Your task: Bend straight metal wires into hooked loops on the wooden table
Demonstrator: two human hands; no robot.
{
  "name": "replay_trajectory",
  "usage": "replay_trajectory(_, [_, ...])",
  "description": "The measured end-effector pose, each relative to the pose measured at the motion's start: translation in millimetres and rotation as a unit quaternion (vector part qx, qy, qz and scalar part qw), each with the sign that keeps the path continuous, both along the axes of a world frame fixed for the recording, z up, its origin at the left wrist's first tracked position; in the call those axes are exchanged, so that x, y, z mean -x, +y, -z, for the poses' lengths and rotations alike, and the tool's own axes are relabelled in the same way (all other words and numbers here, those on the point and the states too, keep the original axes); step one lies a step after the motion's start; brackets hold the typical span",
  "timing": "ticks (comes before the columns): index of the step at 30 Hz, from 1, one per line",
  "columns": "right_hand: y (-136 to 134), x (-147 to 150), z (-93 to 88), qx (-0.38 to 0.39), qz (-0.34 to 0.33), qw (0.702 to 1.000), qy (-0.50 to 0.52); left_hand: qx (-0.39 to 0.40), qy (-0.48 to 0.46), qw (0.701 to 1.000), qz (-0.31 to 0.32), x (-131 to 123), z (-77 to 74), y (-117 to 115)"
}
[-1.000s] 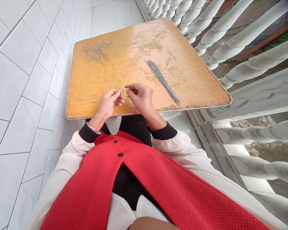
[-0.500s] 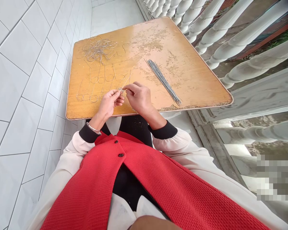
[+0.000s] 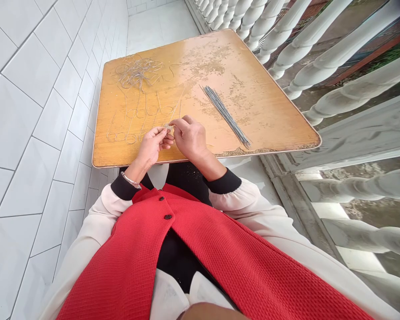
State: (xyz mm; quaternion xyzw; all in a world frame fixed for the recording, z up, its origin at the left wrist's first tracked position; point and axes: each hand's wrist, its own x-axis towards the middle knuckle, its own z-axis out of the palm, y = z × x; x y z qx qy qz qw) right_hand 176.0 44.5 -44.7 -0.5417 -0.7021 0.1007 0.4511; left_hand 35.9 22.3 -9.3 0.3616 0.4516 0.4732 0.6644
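Wire (image 3: 168,126) sits pinched in the left hand (image 3: 154,143); the right hand (image 3: 191,138), curled, hides its hold; hard twisting might kink it.

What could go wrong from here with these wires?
1. The wire piece pinched in the left hand looks small and thin; it might slip or bend wrongly.
2. Bent wires lie loose beside that hand, so a brush could shift them.
3. The bundle looks unbound, its near end close to the table edge; a bump might scatter it.

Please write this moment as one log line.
left hand: pinching wire piece | right hand: at it | table: wire bundle, wire tangle
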Motion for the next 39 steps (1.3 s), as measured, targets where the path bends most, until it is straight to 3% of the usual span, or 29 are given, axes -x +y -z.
replay_trajectory(5, [-6, -1, -3.2, 0.056, -0.031, 0.983, 0.174, 0.001, -0.007, 1.000, -0.007, 0, 1.9, 0])
replay_trajectory(9, [-16, -6, -6.1, 0.147, -0.069, 0.918, 0.361, 0.011, -0.031, 0.999, -0.014, -3, 2.0, 1])
replay_trajectory(13, [-20, -11, -8.0, 0.188, -0.088, 0.882, 0.423, 0.015, -0.043, 0.999, -0.012, -7, 2.0, 3])
replay_trajectory(20, [-14, -12, -11.0, 0.180, -0.072, 0.894, 0.405, 0.005, -0.025, 0.999, 0.025, -6, 4.8, 4])
replay_trajectory(24, [-13, -10, -5.3, 0.136, -0.022, 0.935, 0.326, -0.004, -0.020, 0.999, 0.039, -2, 1.2, 7])
replay_trajectory(29, [-10, -11, 5.2, 0.028, 0.013, 0.985, 0.170, -0.009, 0.004, 0.998, 0.060, -1, -3.5, 7])
replay_trajectory(33, [-7, -12, 11.5, -0.030, 0.036, 0.995, 0.094, -0.006, 0.008, 0.998, 0.068, -1, -4.3, 3])
replay_trajectory(39, [-9, -13, 12.5, -0.080, 0.019, 0.995, 0.061, -0.001, -0.012, 0.999, 0.053, 1, -1.0, 5])
